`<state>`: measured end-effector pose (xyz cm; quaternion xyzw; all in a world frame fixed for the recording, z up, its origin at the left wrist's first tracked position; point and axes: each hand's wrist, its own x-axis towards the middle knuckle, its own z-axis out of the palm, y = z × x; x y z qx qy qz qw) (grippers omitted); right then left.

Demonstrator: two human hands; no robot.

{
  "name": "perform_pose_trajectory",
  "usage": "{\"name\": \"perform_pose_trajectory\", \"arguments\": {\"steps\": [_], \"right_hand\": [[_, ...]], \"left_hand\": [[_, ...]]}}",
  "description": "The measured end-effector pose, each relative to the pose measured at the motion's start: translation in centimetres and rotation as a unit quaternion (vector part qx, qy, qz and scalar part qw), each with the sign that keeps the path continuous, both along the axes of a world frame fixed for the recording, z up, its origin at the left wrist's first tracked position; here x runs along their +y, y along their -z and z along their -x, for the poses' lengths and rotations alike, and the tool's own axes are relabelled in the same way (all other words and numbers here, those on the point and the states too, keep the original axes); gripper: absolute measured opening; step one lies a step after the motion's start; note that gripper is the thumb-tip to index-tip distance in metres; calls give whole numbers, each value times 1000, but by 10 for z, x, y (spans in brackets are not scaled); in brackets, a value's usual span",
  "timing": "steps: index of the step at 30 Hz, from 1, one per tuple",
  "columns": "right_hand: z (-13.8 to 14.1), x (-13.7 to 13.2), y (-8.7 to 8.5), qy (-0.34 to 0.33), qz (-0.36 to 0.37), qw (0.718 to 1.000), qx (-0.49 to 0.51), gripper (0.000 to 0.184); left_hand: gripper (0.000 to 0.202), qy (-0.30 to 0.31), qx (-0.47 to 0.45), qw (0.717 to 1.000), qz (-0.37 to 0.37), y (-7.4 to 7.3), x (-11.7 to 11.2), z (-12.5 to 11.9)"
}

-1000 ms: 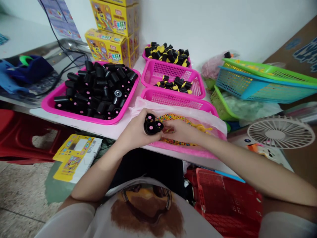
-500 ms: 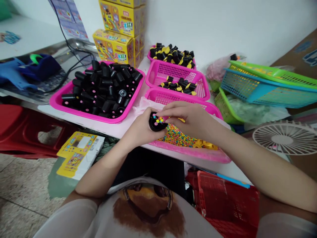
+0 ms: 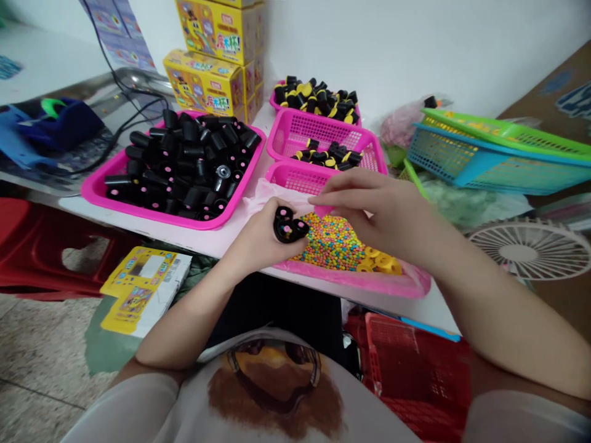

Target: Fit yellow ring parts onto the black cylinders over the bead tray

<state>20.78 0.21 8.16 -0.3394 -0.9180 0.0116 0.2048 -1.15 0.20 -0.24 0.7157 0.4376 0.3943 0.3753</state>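
My left hand (image 3: 256,237) is wrapped round a small cluster of black cups (image 3: 295,235), their open ends up and pink dots showing inside. To the right, my right hand (image 3: 388,206) hovers over small multicoloured balls (image 3: 330,243), pinching a small pink piece (image 3: 324,210) in its fingertips; the fingers partly hide its shape. These balls lie in a pink basket (image 3: 360,285) lined with thin plastic, along with several yellow rings (image 3: 381,263). The cups are apart from the right hand, just above the basket's left side.
A pink tray (image 3: 87,191) heaped with black cups stands left. Behind are a pink basket (image 3: 318,123) of yellow-and-black pieces and stacked yellow boxes (image 3: 203,86). At right are green and blue baskets (image 3: 443,154) and a fan (image 3: 519,252). A red stool (image 3: 41,246) stands lower left.
My right hand has moved right, away from the cups, with the pink piece. Coloured balls heaped at the cups' mouths have dropped from the top, so the pink dots show. My left hand keeps its hold.
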Motion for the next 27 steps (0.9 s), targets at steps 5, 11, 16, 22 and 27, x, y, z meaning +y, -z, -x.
{"name": "perform_pose_trajectory", "arguments": {"steps": [5,11,16,22,27], "right_hand": [[-37,-2,7,102,217,948,-208,28],[-76,-15,46,154,317,879,-322,22],[-88,-27,57,119,254,937,-210,15],[-97,-27,60,70,284,950,-106,12],[-79,-27,73,141,253,948,-133,23]], "left_hand": [[44,-10,23,1000,-12,-1,0,1],[43,-4,41,999,-18,-2,0,2],[44,3,37,999,-37,-1,-1,2],[42,26,40,997,-57,-9,-11,-1],[43,59,34,996,-58,-19,-19,-13]]}}
